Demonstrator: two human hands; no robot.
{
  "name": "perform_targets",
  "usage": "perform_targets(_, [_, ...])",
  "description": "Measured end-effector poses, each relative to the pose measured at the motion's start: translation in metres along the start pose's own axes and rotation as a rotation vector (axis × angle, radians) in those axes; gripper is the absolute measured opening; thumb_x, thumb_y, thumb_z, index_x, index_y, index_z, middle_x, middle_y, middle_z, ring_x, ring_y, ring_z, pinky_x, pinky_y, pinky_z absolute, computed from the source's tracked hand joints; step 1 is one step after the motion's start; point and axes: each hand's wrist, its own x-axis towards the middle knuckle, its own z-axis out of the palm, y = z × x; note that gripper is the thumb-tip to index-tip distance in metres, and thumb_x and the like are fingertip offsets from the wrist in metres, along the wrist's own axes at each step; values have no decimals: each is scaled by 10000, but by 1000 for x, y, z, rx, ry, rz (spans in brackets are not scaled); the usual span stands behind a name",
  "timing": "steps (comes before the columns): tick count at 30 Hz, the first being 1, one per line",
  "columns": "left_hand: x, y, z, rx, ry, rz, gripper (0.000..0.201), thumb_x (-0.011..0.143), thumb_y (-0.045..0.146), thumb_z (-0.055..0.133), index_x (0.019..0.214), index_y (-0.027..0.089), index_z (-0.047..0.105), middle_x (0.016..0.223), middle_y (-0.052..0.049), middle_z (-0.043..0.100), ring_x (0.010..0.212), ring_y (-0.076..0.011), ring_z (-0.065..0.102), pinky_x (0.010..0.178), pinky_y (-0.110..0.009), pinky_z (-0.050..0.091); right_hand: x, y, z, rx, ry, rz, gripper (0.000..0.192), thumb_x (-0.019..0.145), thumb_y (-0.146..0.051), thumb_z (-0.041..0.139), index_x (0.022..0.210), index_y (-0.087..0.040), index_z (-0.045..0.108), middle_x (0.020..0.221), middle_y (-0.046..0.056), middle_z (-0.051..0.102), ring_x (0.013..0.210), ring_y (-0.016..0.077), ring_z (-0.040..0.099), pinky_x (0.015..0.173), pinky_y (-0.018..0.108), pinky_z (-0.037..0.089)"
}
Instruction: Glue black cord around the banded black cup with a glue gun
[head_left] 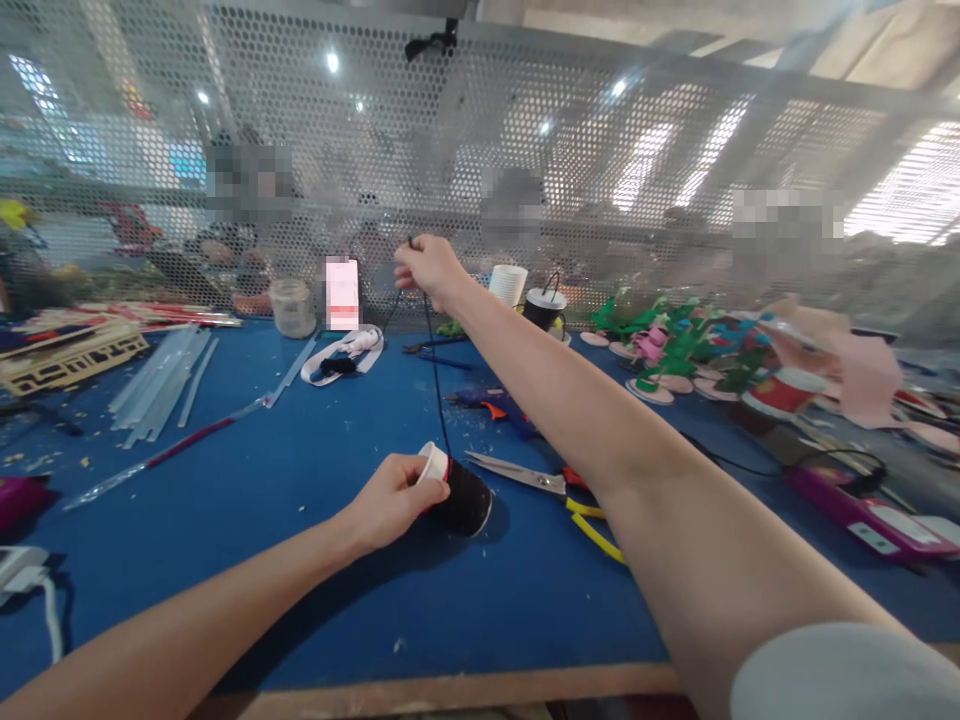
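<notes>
My left hand [401, 495] grips a paper cup [466, 497] near its white rim, and the cup lies tilted on its side just over the blue table. Black cord covers most of the cup's outside, with a bit of red showing by the rim. From the cup a black cord [436, 385] runs up to my right hand [429, 268], which is raised and pinches it between closed fingers. Scissors [525, 474] with red and yellow handles lie right of the cup, partly hidden under my right forearm.
Clear glue sticks [161, 385] and wooden strips [75, 350] lie at the left. A glass jar [292, 308] and a lit phone [343, 295] stand by the perforated metal screen [450, 150]. Small green and pink crafts [667, 350] and a purple power strip [870, 510] are at the right.
</notes>
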Motion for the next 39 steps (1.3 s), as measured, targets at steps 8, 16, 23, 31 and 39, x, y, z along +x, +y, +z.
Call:
perform_targets(8, [-3,6,5,-14,-28,-2,143,604,209,457,484,133,435,485,51,341,497,-72,287,492,-217,210,-36,1,14,-641,-1080,242,277,770,-356,509,736,-100,607,732,76,653,569,112,596,525,218,472])
perform_targets(16, [-6,2,7,-18,-63,-6,174,604,191,445,462,153,352,472,61,276,482,-67,238,467,-223,173,-18,62,71,-1063,-686,-177,257,819,-182,454,1063,-131,519,1104,87,549,1010,184,504,833,321,403])
perform_targets(23, [-5,-1,6,-12,-72,-5,181,603,175,442,461,156,331,469,63,258,478,-66,223,461,-227,158,-21,75,90,-1214,-787,-177,295,821,-287,471,1083,-152,485,1079,71,517,901,179,536,744,379,455])
perform_targets(31, [-6,-2,6,-34,-69,-18,177,600,176,443,463,157,333,460,66,259,467,-63,218,457,-228,148,-17,74,78,-1189,-729,-215,285,821,-288,471,1069,-149,495,1072,70,522,900,179,537,746,375,454])
perform_targets(39, [-7,0,6,-71,-72,-12,185,592,156,446,451,155,328,453,69,259,463,-59,210,447,-227,143,-13,98,105,-1074,-627,-220,300,820,-284,473,1089,-152,480,1088,73,512,912,183,532,750,386,452])
